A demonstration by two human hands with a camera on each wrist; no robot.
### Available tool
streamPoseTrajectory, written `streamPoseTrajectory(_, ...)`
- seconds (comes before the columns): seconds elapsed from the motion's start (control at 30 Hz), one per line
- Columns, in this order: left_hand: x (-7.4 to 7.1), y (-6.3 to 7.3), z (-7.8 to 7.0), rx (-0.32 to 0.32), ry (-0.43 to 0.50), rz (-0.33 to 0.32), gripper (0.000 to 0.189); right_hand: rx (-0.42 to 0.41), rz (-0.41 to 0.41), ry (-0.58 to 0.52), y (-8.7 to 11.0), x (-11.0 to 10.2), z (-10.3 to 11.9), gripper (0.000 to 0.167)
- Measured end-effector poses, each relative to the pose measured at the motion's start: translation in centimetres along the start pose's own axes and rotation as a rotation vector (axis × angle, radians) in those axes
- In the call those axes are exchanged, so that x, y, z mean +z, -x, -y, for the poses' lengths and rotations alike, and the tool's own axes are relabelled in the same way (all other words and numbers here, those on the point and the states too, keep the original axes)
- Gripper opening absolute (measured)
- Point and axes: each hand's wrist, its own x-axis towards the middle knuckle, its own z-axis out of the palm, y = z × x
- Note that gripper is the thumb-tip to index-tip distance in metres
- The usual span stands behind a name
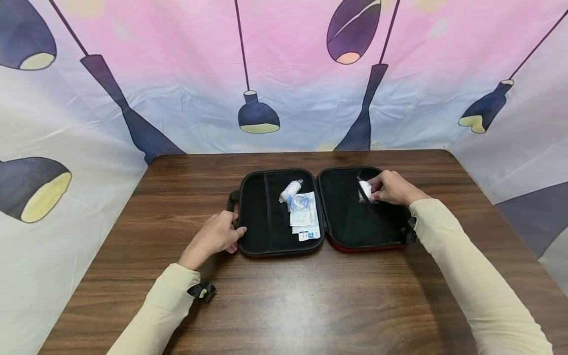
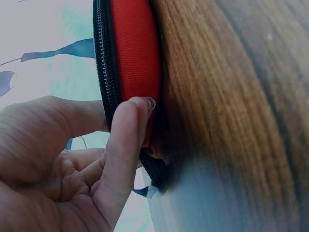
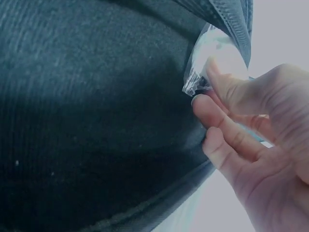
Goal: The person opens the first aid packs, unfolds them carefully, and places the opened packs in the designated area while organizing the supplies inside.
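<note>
A zip case (image 1: 254, 212) with black lining and a red shell lies unfolded on the table. At its left edge my left hand (image 1: 216, 232) holds the rim, thumb over the top and a fingertip against the red side (image 2: 136, 53) in the left wrist view. My right hand (image 1: 394, 188) pinches a white bandage roll (image 3: 222, 50) in clear plastic, partly tucked behind a black band (image 1: 365, 190) in the right half. Another wrapped bandage roll (image 1: 291, 191), a clear round item (image 1: 300, 201) and several flat white packets (image 1: 303, 219) lie in the left half.
The brown wooden table (image 1: 284, 301) extends around the case. A patterned cloth (image 1: 199, 74) hangs behind its far edge. A black carry handle (image 1: 232, 199) sticks out at the case's left side.
</note>
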Motion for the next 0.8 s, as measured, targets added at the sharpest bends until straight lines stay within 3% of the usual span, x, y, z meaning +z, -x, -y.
streamPoseTrajectory(0.07, 0.0, -0.05, -0.04, 0.004, -0.01, 0.002, 0.059, -0.007, -0.007, 0.007, -0.01, 0.12, 0.03, 0.03)
streamPoseTrajectory(0.2, 0.01, -0.14, -0.07, 0.004, -0.017, 0.006, 0.06, -0.021, -0.01, 0.026, -0.11, 0.29, 0.15, 0.008)
streamPoseTrajectory(0.37, 0.03, -0.15, -0.08, 0.005, -0.016, 0.007, 0.06, -0.004, 0.009, 0.026, -0.15, 0.43, 0.22, 0.018)
streamPoseTrajectory(0.57, -0.08, -0.17, -0.09, 0.007, -0.012, 0.018, 0.06, 0.007, 0.006, 0.025, -0.24, 0.62, 0.11, 0.011)
streamPoseTrajectory(0.8, -0.05, -0.26, 0.0, 0.006, -0.015, 0.015, 0.06, -0.021, 0.038, -0.011, -0.18, 0.99, 0.0, 0.038)
